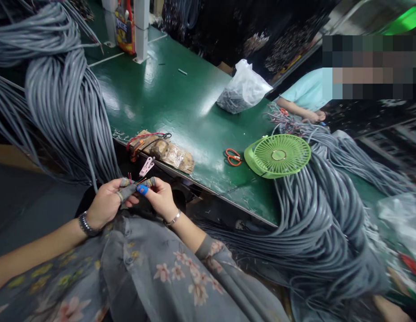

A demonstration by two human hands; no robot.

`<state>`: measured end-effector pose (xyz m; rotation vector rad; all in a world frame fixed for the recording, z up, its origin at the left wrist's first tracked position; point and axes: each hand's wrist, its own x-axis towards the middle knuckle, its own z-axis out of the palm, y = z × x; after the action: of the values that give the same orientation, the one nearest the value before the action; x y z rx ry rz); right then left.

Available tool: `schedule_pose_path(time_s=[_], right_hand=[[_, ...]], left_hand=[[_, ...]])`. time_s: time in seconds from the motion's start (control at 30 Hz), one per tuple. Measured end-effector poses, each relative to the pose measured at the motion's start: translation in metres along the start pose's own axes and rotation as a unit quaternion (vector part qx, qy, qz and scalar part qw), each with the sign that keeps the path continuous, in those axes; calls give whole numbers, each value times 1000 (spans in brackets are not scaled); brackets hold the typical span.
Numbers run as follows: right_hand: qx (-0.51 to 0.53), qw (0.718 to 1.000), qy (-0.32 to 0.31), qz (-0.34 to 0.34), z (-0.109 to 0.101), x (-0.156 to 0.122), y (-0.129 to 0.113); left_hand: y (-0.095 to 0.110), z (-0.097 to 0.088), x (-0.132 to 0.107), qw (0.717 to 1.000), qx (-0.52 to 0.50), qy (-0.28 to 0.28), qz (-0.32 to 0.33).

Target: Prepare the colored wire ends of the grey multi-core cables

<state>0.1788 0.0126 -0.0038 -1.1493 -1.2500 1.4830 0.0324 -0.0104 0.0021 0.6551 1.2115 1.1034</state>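
Both hands meet in front of my lap at the bench edge, with finger covers on several fingertips. My left hand point(105, 203) is closed round the end of a grey cable. My right hand point(159, 199), with a blue cover on the thumb, pinches the thin coloured wires point(140, 180) that come out of that end. Fingers hide most of the cable. Just beyond them is a pink clothes peg point(146, 166), near a tape-wrapped block point(174, 156) with red and black leads. Left of my hands hangs a thick bundle of grey cables point(65, 103).
A green fan point(278, 155) and orange-handled scissors point(232, 157) rest on the green bench point(181, 103). Behind them stands a white plastic bag point(243, 87). More grey cables point(322, 210) drape over the right edge. A co-worker's arm point(300, 109) is at the far right.
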Motion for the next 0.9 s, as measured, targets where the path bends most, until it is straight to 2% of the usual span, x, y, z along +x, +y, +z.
schedule_pose_path(time_s=[0.2,0.4,0.6,0.9], right_hand=[[-21,1000,3,-10,-1,4,1],[-14,999,-39,-13,2,11,0],[2,1000,-23,2,2,12,4],[23,999,-35,25,1,10,9]], left_hand=[[7,4,-2,999,10,8,-35],[1,1,-1,997,62,-31,-24],[-1,-1,2,997,70,-23,-3],[-4,-5,7,985,117,-123,-21]])
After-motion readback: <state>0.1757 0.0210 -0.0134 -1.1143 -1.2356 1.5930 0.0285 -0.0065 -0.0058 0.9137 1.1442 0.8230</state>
